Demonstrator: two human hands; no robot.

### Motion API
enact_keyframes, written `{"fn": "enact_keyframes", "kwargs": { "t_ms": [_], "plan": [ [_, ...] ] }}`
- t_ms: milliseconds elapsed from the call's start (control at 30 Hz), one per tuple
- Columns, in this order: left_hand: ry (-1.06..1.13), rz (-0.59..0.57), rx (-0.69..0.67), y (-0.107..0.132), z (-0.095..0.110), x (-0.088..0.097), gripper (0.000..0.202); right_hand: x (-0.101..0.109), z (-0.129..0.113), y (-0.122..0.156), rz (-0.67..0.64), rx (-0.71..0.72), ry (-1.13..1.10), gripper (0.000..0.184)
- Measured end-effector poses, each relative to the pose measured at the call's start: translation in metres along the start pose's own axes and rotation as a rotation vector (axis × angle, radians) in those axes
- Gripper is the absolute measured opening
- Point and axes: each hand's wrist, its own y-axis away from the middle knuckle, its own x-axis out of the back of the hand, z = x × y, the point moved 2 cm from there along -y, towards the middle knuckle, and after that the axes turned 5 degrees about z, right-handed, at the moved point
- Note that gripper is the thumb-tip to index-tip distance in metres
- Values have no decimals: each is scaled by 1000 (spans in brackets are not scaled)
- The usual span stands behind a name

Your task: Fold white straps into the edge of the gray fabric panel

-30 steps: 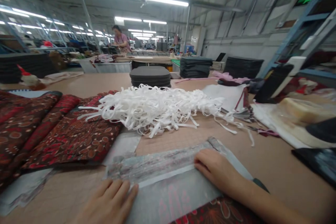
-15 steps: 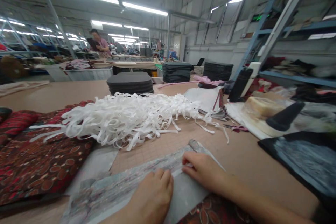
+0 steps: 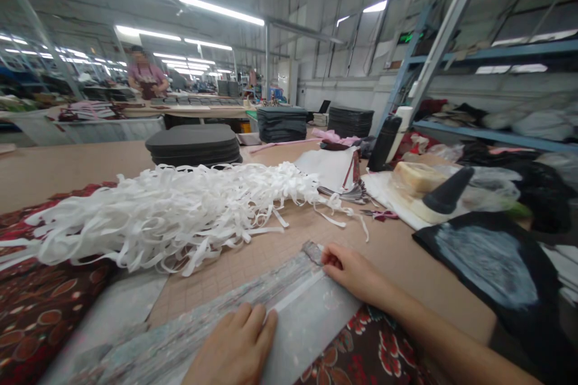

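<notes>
My left hand (image 3: 237, 343) lies with its fingers stretched out over a grey patterned fabric (image 3: 189, 319). A narrow white strip (image 3: 295, 293) runs along the fabric between my two hands. At the strip's far end, my right hand (image 3: 345, 267) is closed, thumb against curled fingers, and seems to pinch the strip's tip; the exact contact is hidden. Just beyond its fingertips is the fabric's ruffled corner (image 3: 312, 252). Dark red floral fabric (image 3: 347, 352) shows under the near edge. A tangled heap of white strips (image 3: 180, 210) lies beyond my hands.
Dark flat pieces (image 3: 194, 144) are stacked behind the heap. Small scissors (image 3: 382, 215) lie to the right, near a black cone (image 3: 449, 192) and a black piece with a pale blue patch (image 3: 487, 264). More floral fabric (image 3: 49, 313) covers the left. A co-worker (image 3: 147, 75) stands far off.
The view has swung right. My right hand has moved towards the fabric's far corner, and more white strip shows between my hands. My left hand's fingers are straighter.
</notes>
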Motion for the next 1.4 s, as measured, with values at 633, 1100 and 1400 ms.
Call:
{"fn": "enact_keyframes", "kwargs": {
  "t_ms": [633, 1100, 1400],
  "plan": [
    [100, 30, 38, 14, -12, 4, 43, 5, -27, 35, -67, 431, 433, 23],
    [332, 209, -18, -70, -1, 23, 16, 7, 7, 40, 188, 381, 455, 13],
    [326, 302, 18, -94, 17, 17, 17, 7, 5, 52, 234, 529, 399, 20]
  ]
}}
